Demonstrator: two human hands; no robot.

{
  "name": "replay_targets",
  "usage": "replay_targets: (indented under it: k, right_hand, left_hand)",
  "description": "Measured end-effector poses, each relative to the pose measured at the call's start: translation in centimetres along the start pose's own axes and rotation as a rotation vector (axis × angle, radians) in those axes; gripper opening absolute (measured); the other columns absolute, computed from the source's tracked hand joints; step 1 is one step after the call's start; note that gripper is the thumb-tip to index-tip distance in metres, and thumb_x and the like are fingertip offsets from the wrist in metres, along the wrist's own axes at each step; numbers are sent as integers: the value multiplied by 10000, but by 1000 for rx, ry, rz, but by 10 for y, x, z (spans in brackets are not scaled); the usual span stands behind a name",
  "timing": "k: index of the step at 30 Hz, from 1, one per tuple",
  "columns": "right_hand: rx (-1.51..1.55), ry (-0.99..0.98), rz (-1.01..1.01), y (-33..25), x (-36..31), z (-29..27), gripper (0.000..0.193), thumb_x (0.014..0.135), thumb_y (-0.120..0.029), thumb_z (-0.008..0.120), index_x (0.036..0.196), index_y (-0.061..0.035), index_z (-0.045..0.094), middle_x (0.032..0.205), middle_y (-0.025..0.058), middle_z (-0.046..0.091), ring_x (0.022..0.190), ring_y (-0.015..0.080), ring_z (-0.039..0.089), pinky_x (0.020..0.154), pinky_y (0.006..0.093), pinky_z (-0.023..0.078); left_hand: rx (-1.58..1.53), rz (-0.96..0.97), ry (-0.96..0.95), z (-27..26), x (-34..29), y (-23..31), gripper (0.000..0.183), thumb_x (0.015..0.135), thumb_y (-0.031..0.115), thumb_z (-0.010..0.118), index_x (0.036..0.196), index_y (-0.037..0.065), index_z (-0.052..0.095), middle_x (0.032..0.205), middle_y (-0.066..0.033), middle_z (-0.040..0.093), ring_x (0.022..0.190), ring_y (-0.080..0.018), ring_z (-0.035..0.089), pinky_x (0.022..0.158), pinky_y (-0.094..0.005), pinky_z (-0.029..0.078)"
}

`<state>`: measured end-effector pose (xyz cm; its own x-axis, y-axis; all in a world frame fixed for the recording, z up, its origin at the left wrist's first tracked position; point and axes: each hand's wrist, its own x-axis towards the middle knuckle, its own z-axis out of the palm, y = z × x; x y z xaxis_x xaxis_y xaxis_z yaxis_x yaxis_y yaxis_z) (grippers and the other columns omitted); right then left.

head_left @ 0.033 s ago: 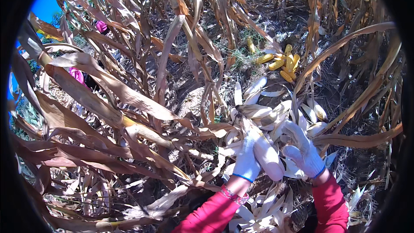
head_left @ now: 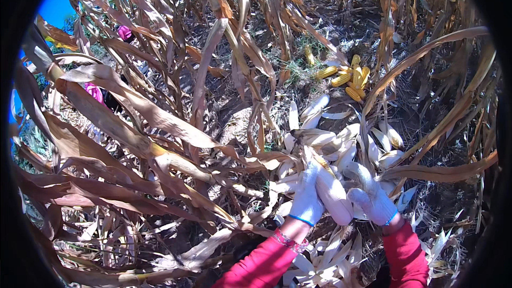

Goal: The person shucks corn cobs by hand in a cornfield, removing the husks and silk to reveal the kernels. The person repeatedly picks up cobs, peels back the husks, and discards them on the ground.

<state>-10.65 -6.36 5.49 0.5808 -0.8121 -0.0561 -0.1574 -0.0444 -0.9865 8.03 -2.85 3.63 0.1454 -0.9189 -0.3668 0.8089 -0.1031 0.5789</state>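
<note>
My left hand [head_left: 306,197], in a white glove with a blue cuff edge, is closed on an ear of corn [head_left: 335,197] in its pale husk. A narrow strip of yellow kernels shows near the ear's upper end, and the rounded lower end points toward me. Just right of the ear is my right hand [head_left: 372,196], gloved the same way. Its fingers are curved with a gap between them and the thumb, and I see nothing held there. Beyond both hands lies a heap of unhusked ears [head_left: 320,138].
Farther off, several husked yellow cobs [head_left: 354,80] are piled on the ground. Dry cornstalks [head_left: 133,133] lean across the left side, and a long dry leaf [head_left: 440,173] reaches in from the right. Stripped husks [head_left: 322,261] lie between my forearms. Pink patches [head_left: 94,93] show behind the stalks.
The husk at the ear's upper end has parted, and yellow kernels now show there. My right hand has shifted slightly, its fingers a little lower. My left hand keeps its hold.
</note>
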Motion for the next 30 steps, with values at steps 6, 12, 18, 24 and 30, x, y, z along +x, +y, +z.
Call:
replay_targets:
  k: [6,12,18,24,30]
  right_hand:
    - [913,-67,245,14,-69,38,756,894,-430,711,1435,21,437,1226,128,624,1063,217,656,886,383,575]
    - [-75,413,-78,16,-51,42,691,702,-291,877,1242,19,576,1042,160,682,936,265,674,835,385,541]
    - [-244,454,-135,44,-62,29,495,915,-267,705,1324,-12,591,1128,206,696,1030,349,687,889,403,537]
    - [-120,544,-2,19,-62,-1,357,895,-199,675,1182,12,653,1063,163,698,981,231,684,880,349,529]
    - [-200,599,-88,18,-54,-1,351,873,-232,719,1139,-10,665,1046,186,669,909,317,687,804,373,545]
  left_hand:
    - [502,118,-243,-5,-3,-36,665,989,508,578,1407,10,435,1256,-179,594,1124,-279,605,961,-394,496]
    - [1159,479,-283,-43,21,-76,542,923,493,658,1290,102,583,1033,-189,680,811,-333,683,698,-424,546]
    - [365,-159,-28,-3,-8,-52,247,922,148,705,1137,30,677,931,-73,699,800,-166,682,697,-325,549]
    - [459,-98,-227,18,-17,-52,328,884,91,716,1181,-4,615,1008,-55,679,873,-139,669,786,-288,547]
    - [581,-93,-341,12,-25,-77,523,782,94,798,1245,5,572,1104,-55,666,986,-149,649,875,-307,539]
